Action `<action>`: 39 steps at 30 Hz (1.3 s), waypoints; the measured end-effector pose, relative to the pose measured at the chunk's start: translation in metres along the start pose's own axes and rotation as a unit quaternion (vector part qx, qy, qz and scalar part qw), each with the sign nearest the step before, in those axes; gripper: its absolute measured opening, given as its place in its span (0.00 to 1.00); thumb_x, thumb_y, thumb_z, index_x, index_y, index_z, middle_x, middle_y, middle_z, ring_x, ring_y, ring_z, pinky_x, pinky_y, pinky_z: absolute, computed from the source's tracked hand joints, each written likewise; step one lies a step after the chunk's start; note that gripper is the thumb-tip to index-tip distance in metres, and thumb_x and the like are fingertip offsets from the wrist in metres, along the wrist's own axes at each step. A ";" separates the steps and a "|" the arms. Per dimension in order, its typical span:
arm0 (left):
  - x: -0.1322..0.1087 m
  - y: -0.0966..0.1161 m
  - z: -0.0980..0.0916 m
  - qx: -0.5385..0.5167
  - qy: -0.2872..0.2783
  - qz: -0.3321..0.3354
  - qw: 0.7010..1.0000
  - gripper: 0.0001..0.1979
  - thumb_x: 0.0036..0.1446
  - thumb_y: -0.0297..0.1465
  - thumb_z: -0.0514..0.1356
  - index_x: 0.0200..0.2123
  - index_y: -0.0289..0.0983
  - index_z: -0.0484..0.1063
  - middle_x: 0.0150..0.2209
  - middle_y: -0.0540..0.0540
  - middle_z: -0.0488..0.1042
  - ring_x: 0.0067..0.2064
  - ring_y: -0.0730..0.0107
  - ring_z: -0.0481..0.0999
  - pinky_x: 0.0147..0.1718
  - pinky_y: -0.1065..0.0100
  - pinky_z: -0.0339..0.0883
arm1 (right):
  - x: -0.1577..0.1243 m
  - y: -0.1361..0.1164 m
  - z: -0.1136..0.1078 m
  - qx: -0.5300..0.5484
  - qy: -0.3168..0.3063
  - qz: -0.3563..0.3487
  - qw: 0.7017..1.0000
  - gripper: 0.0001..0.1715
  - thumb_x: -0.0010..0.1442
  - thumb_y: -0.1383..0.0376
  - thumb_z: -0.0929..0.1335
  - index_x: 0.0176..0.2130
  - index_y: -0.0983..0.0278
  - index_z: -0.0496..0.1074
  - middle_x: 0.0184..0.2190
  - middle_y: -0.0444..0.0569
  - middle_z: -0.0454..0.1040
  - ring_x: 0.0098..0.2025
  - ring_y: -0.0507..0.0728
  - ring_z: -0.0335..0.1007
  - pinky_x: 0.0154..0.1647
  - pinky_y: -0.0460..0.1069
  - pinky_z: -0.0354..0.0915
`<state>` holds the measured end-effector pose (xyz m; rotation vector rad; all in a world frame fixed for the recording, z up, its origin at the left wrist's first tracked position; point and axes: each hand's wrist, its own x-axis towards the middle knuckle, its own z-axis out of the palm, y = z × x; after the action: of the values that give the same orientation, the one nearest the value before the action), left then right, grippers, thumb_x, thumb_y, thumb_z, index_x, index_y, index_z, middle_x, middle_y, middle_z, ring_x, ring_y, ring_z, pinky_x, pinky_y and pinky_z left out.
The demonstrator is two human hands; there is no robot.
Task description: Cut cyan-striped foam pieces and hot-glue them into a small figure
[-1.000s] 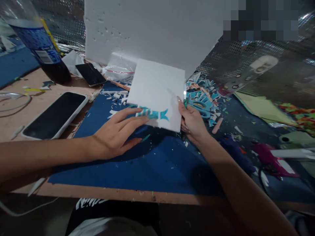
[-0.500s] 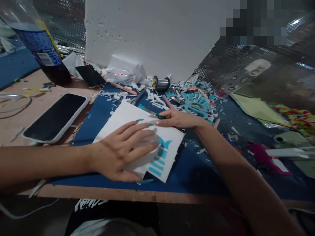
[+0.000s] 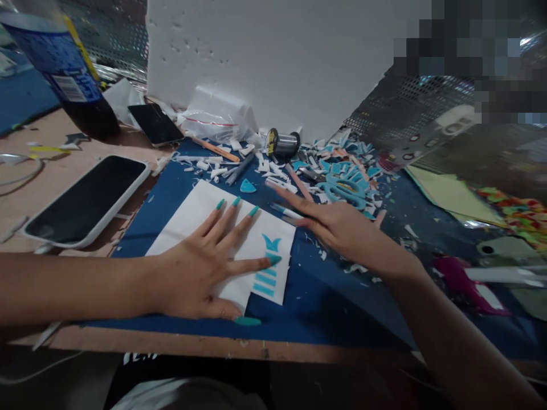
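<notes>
My left hand lies flat with spread fingers on a white sheet, pressing it to the blue mat. Its nails are long and teal. Near its index finger, the sheet's right part bears teal stripes and a teal tail-like shape. Just off the sheet's far right edge is my right hand, blurred by motion, index finger stretched toward the scraps. A slim pale-blue streak shows by its lower fingers; I cannot make out whether it is a nail or a held tool.
Blue-handled scissors lie among white and teal scraps. A wire spool and a plastic bag sit before a white foam board. Leftward are a phone and a cola bottle; rightward, a purple item.
My right hand has come off the sheet and moved right. The sheet has shifted slightly left. My left fingers have spread wider, and a small teal piece beyond the sheet shows fully.
</notes>
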<state>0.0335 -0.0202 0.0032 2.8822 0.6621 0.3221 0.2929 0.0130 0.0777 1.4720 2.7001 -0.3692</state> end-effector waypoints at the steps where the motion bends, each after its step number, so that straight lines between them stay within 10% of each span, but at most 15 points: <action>1: 0.000 0.000 0.000 -0.001 -0.005 0.000 1.000 0.39 0.53 0.59 0.49 0.65 0.52 0.49 0.69 0.37 0.28 0.64 0.19 0.35 0.53 0.26 0.39 | -0.005 -0.002 0.002 -0.021 -0.021 -0.012 1.000 0.29 0.68 0.60 0.55 0.67 0.49 0.46 0.39 0.46 0.79 0.27 0.55 0.72 0.30 0.47 0.61; 6: -0.001 -0.003 -0.004 0.009 -0.015 0.001 1.000 0.37 0.54 0.57 0.51 0.65 0.54 0.48 0.69 0.36 0.34 0.64 0.20 0.38 0.53 0.26 0.40 | -0.017 -0.002 0.018 -0.064 -0.068 -0.033 0.995 0.31 0.66 0.67 0.54 0.65 0.48 0.51 0.47 0.44 0.77 0.40 0.57 0.76 0.36 0.48 0.65; 39: 0.001 -0.007 -0.004 0.019 -0.014 0.015 1.000 0.38 0.53 0.56 0.54 0.65 0.55 0.48 0.69 0.39 0.39 0.64 0.19 0.40 0.53 0.26 0.41 | -0.001 -0.005 0.019 -0.236 -0.113 -0.076 0.962 0.46 0.54 0.77 0.60 0.65 0.47 0.48 0.27 0.44 0.76 0.23 0.52 0.69 0.21 0.45 0.48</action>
<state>0.0301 -0.0132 0.0055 2.9285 0.6281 0.2764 0.2879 0.0052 0.0605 1.0273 2.4864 0.0992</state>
